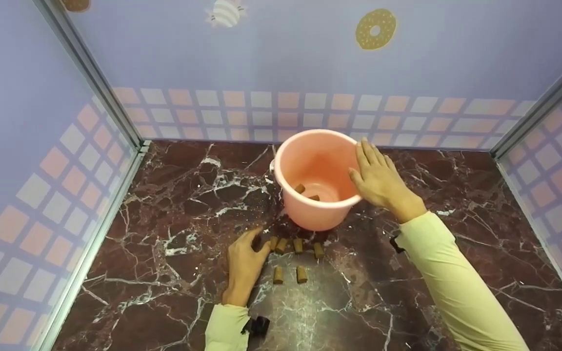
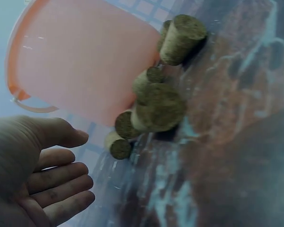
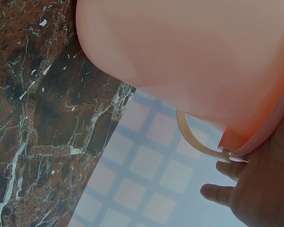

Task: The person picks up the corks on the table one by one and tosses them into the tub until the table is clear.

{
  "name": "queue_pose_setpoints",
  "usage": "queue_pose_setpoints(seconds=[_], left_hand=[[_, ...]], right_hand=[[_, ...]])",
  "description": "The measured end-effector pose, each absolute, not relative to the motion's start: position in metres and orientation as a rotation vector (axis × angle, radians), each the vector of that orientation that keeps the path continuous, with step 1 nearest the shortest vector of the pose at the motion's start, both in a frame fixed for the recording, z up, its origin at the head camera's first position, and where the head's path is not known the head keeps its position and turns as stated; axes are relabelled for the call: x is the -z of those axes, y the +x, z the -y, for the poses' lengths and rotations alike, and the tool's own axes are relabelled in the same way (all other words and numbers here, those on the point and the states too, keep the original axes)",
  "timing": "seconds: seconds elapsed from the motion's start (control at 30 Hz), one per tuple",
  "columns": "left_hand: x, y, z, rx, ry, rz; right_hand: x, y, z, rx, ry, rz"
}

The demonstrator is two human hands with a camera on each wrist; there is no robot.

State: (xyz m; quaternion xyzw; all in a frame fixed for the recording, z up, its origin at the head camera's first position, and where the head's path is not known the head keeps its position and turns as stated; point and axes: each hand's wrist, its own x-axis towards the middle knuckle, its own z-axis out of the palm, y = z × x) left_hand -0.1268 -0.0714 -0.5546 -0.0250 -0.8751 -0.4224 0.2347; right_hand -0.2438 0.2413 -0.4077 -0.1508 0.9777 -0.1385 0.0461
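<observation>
A pink bucket (image 1: 315, 217) stands upright on the dark marbled surface, with two brown corks (image 1: 314, 198) visible inside. My right hand (image 1: 383, 183) rests on the bucket's right rim, fingers extended; the right wrist view shows it at the rim beside the handle (image 3: 196, 142). In front of the bucket lie several corks (image 1: 298, 245), two of them (image 1: 301, 274) closer to me. My left hand (image 1: 247, 258) is just left of the cork row, its thumb near the leftmost cork. In the left wrist view this hand (image 2: 42, 170) has relaxed fingers and holds nothing.
Purple-blue walls with a checked band (image 1: 261, 112) enclose the surface at the back, left and right. Metal strips (image 1: 90, 204) run along the foot of the side walls. The marbled surface (image 1: 164, 282) extends on both sides of the bucket.
</observation>
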Motion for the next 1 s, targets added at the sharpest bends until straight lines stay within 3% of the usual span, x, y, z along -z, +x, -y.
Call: queue_pose_setpoints(seconds=[1.0], left_hand=[[0.574, -0.127, 0.053, 1.093, -0.113, 2.363]], right_hand=[[0.408, -0.243, -0.242, 0.461, -0.467, -2.992]])
